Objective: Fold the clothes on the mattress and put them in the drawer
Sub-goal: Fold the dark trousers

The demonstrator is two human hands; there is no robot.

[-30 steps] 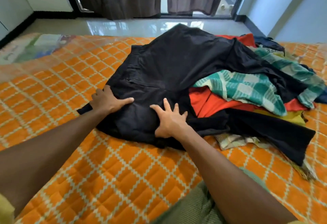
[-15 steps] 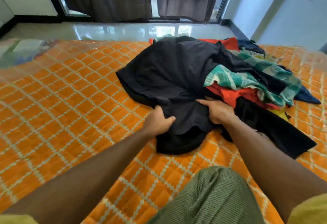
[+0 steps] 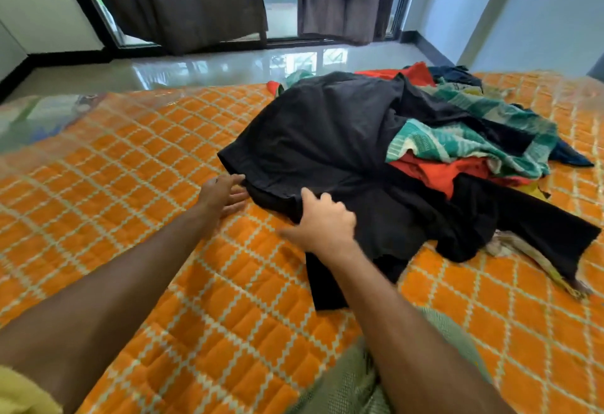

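Since half a second ago, left hand (image 3: 222, 193) is letting go, fingers relaxed at black garment (image 3: 327, 139)'s edge on mattress (image 3: 114, 184); right hand (image 3: 322, 220) is gripping its hem. Folding is just starting; spreading flat likely follows.

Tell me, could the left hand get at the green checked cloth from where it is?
Probably not directly. The left hand sits at the near-left edge of the black garment, whose bulk and the right hand lie between it and the green checked cloth.

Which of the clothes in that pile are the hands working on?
The black garment, the big dark one on the pile's near side. The right hand grips its edge; the left hand touches it. The green and red ones lie untouched.
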